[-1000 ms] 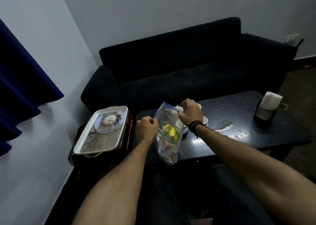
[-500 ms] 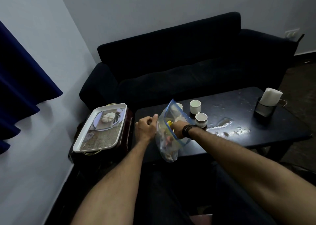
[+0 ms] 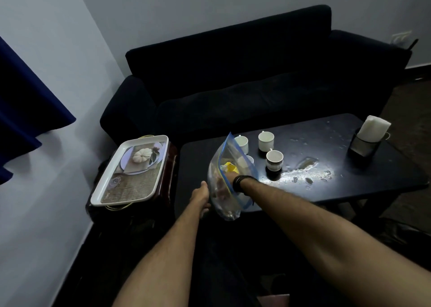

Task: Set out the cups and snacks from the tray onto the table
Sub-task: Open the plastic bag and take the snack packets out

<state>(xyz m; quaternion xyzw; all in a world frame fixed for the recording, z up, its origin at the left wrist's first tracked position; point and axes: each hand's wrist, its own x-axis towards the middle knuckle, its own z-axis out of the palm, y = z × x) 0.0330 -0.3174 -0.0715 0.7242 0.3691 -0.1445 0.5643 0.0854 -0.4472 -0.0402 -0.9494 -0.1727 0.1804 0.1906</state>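
A clear zip bag (image 3: 227, 202) with a blue seal stands at the near left edge of the dark table (image 3: 354, 181). It holds snacks, among them a yellow packet (image 3: 228, 167). My left hand (image 3: 200, 196) grips the bag's left side. My right hand (image 3: 229, 175) is inside the bag's open mouth up to the wristband, its fingers hidden by plastic. White cups stand behind the bag: one (image 3: 242, 143) at its top edge, one (image 3: 265, 140) further right, one (image 3: 274, 159) nearer. Another is partly hidden behind the bag. The white tray (image 3: 149, 139) lies on a stool to the left.
A dark sofa (image 3: 233, 78) runs behind the table. A napkin holder (image 3: 370, 136) with white napkins stands at the table's far right. Wet patches (image 3: 305, 169) shine right of the cups. A blue curtain (image 3: 23, 111) hangs at the left wall.
My right hand left the bag's top edge and went down into the bag. My left hand slid lower along the bag's side. The cups behind came into view.
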